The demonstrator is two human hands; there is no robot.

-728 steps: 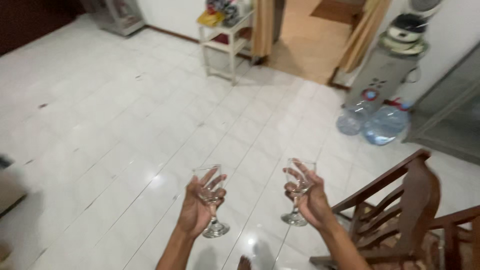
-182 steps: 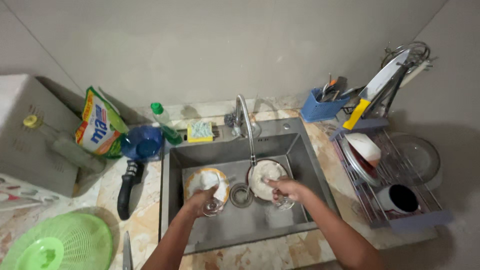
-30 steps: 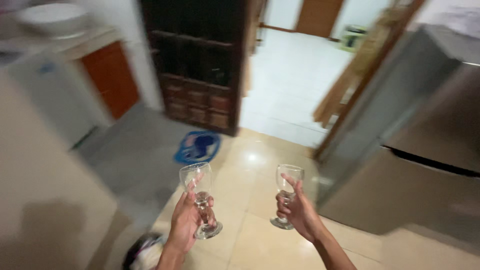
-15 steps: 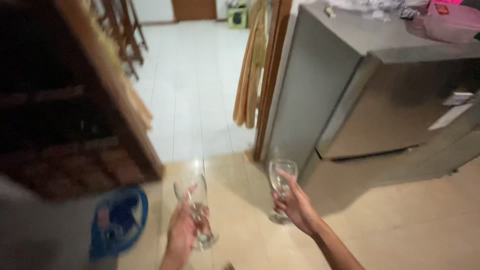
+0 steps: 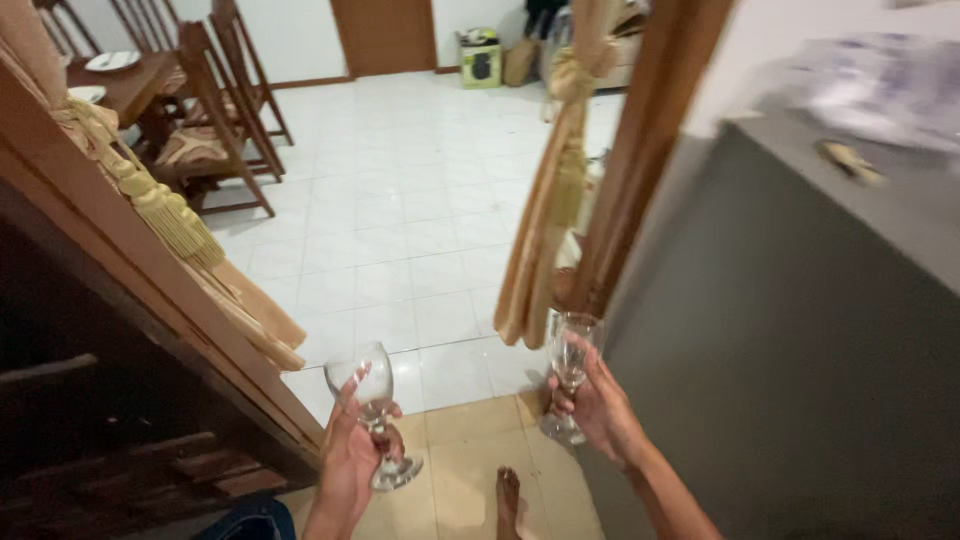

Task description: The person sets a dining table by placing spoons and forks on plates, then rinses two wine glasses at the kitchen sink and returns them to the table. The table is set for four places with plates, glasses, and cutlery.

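White tiled floor [image 5: 400, 200] under wooden chairs [image 5: 215, 120], seemingly.

Two clear stemmed wine glasses, both empty as far as can be seen. The left glass [image 5: 368, 415] sits at about seven o'clock in the view, tilted a little with its bowl leaning toward eleven o'clock and its round foot lowest, at five o'clock of the bowl. The right glass [image 5: 568, 375] is at about five o'clock, nearly upright, bowl straight above its foot. They are well apart, at much the same height.
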